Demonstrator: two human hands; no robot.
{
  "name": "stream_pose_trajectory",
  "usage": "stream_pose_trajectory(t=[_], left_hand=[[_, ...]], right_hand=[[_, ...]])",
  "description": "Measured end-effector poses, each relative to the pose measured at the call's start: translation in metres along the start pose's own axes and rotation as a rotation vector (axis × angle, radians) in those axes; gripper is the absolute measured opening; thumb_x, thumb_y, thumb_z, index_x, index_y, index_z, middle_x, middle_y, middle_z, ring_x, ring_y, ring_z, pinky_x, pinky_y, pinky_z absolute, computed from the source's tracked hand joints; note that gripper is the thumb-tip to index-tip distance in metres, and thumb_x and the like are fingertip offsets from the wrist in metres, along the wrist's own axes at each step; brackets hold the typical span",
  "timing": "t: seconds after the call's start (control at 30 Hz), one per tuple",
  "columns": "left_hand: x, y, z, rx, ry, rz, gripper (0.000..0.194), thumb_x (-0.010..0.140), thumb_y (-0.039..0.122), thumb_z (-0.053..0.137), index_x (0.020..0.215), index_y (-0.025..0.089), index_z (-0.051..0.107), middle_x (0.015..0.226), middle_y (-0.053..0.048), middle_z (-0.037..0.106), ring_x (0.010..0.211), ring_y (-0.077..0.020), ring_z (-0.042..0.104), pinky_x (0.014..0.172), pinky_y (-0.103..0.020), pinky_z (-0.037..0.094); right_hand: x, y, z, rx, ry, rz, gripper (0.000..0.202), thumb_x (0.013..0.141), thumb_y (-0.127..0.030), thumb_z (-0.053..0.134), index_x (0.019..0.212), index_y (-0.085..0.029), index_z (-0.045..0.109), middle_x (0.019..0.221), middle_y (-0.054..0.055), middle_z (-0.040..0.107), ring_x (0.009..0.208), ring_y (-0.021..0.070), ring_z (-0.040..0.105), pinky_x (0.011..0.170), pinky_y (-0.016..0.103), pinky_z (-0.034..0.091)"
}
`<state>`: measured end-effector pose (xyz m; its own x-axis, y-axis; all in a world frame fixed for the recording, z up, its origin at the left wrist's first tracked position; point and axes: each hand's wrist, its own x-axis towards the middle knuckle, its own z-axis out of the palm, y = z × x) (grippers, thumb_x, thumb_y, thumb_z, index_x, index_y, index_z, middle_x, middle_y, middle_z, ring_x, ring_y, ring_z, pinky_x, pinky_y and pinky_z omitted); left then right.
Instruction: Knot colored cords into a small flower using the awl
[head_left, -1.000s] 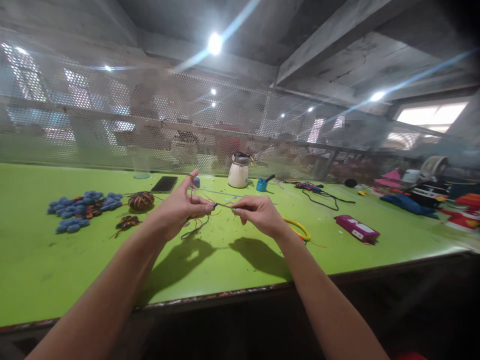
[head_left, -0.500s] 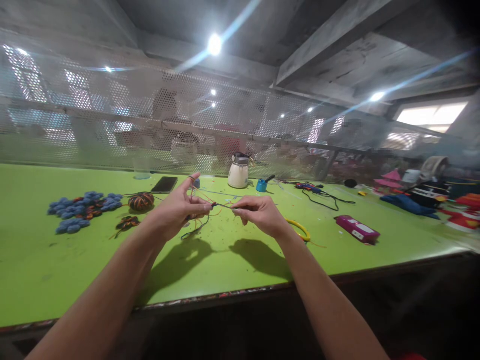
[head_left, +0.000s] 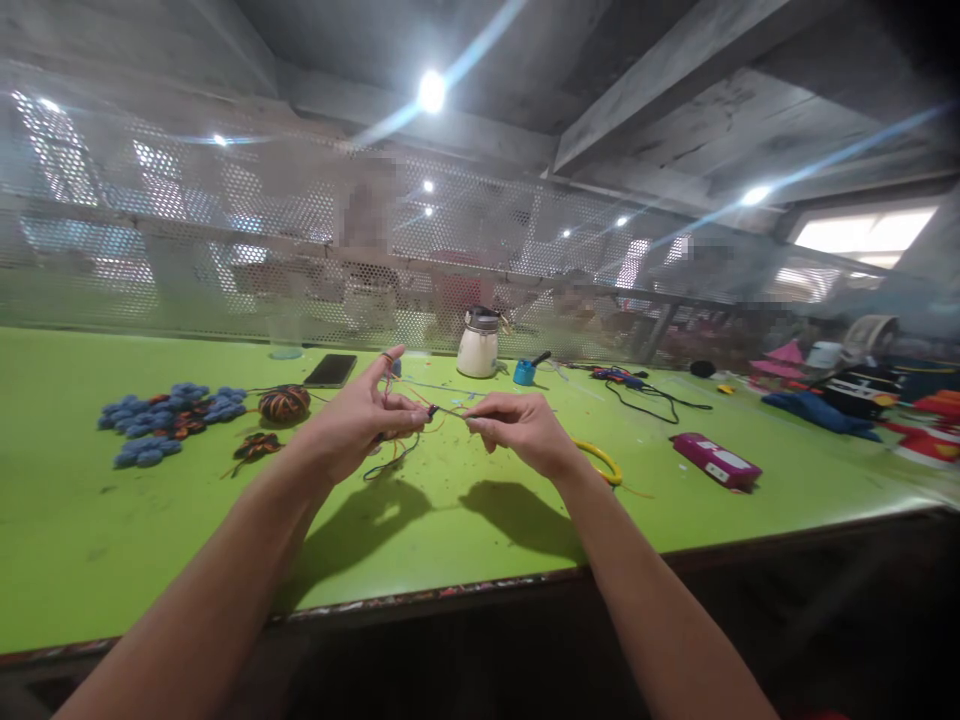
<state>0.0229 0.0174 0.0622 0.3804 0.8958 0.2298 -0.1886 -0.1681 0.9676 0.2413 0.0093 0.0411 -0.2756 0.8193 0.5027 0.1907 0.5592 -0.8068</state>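
Note:
My left hand (head_left: 352,418) pinches a small dark piece of crochet (head_left: 432,412) between thumb and finger. Its index finger points up, with yarn looped over it. From the right, my right hand (head_left: 517,428) grips a thin crochet hook (head_left: 454,413), whose tip meets the dark piece. Loose yarn ends (head_left: 390,466) hang below my left hand. To the left lie a multicoloured yarn ball (head_left: 285,404), a small dark-and-orange crocheted flower (head_left: 256,447) and several joined blue crocheted flowers (head_left: 142,415).
A phone (head_left: 331,370), a white bottle (head_left: 478,345) and a blue pot (head_left: 524,373) stand or lie toward the back of the green table (head_left: 600,530). Rightward are a yellow ring (head_left: 611,462), a black cable (head_left: 660,405) and a magenta case (head_left: 716,459). A perforated screen (head_left: 285,230) rises behind.
Both hands hold nearly the same pose. The dark crochet piece at my left fingertips has shifted very slightly, and the hook still meets it.

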Motion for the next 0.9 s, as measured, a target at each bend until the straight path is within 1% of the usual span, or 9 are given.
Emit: stream_pose_trajectory(t=[0.1,0.2,0.37,0.47,0.53,0.6,0.77,0.83,0.9], left_hand=[[0.0,0.0,0.001,-0.008,-0.004,-0.001,0.105,0.06,0.008,0.076,0.145,0.021,0.015,0.071,-0.006,0.066,0.06,-0.0142,0.061,0.057,-0.024,0.043],[0.0,0.0,0.002,-0.016,0.0,0.01,0.105,0.059,0.007,0.076,0.145,0.018,0.017,0.07,-0.005,0.067,0.062,-0.0141,0.061,0.059,-0.024,0.043],[0.001,0.0,0.003,-0.017,0.012,0.013,0.096,0.059,0.009,0.076,0.141,0.014,0.028,0.068,-0.002,0.067,0.06,-0.0118,0.059,0.059,-0.023,0.042],[0.001,-0.001,0.004,0.004,0.029,0.01,0.089,0.058,0.009,0.076,0.137,0.013,0.035,0.067,-0.001,0.067,0.058,-0.0117,0.058,0.057,-0.023,0.042],[0.001,-0.002,0.004,0.02,0.04,0.009,0.087,0.059,0.01,0.076,0.136,0.014,0.038,0.068,-0.001,0.068,0.057,-0.0116,0.058,0.057,-0.023,0.042],[0.002,-0.004,0.005,0.019,0.041,0.014,0.09,0.058,0.01,0.076,0.138,0.015,0.035,0.067,-0.001,0.068,0.058,-0.012,0.059,0.058,-0.023,0.042],[0.004,-0.008,0.006,-0.001,0.03,0.051,0.108,0.055,0.009,0.078,0.144,0.017,0.017,0.063,-0.001,0.068,0.061,-0.0138,0.063,0.062,-0.024,0.044],[0.005,-0.01,0.008,0.023,0.032,0.067,0.112,0.054,0.008,0.078,0.145,0.018,0.015,0.062,0.0,0.068,0.06,-0.0139,0.063,0.062,-0.024,0.045],[0.005,-0.011,0.01,0.053,0.04,0.078,0.113,0.053,0.007,0.078,0.145,0.018,0.013,0.06,0.001,0.067,0.059,-0.0138,0.062,0.062,-0.025,0.045]], right_hand=[[-0.001,-0.001,0.002,0.104,-0.017,0.062,0.02,0.069,-0.031,0.072,0.079,-0.013,0.072,0.06,0.001,0.061,0.045,0.0066,0.049,0.042,0.021,0.034],[-0.001,0.001,0.004,0.205,-0.032,0.13,0.024,0.067,-0.033,0.073,0.078,-0.012,0.071,0.062,0.002,0.062,0.043,0.0063,0.048,0.039,0.021,0.031],[0.001,0.004,0.008,0.339,-0.05,0.22,0.027,0.064,-0.034,0.075,0.079,-0.011,0.069,0.061,0.002,0.063,0.042,0.0059,0.048,0.038,0.02,0.027],[0.001,0.003,0.011,0.409,-0.047,0.282,0.026,0.063,-0.031,0.076,0.078,-0.011,0.068,0.061,0.001,0.062,0.042,0.0051,0.046,0.038,0.019,0.027],[0.001,0.002,0.014,0.438,-0.039,0.31,0.025,0.063,-0.03,0.076,0.078,-0.011,0.067,0.062,0.001,0.061,0.042,0.0047,0.046,0.039,0.019,0.027],[0.001,0.002,0.016,0.437,-0.03,0.305,0.024,0.065,-0.029,0.075,0.078,-0.012,0.066,0.062,0.0,0.061,0.043,0.0045,0.046,0.04,0.019,0.028],[0.001,0.007,0.023,0.329,-0.042,0.209,0.022,0.073,-0.033,0.068,0.081,-0.013,0.059,0.064,-0.001,0.062,0.042,0.0052,0.049,0.039,0.018,0.029],[0.001,0.007,0.025,0.278,-0.047,0.187,0.023,0.076,-0.034,0.064,0.086,-0.015,0.056,0.063,-0.002,0.061,0.04,0.0058,0.05,0.037,0.018,0.03],[0.001,0.006,0.026,0.228,-0.052,0.163,0.025,0.078,-0.032,0.061,0.097,-0.016,0.055,0.062,-0.003,0.06,0.038,0.0056,0.048,0.037,0.018,0.031]])
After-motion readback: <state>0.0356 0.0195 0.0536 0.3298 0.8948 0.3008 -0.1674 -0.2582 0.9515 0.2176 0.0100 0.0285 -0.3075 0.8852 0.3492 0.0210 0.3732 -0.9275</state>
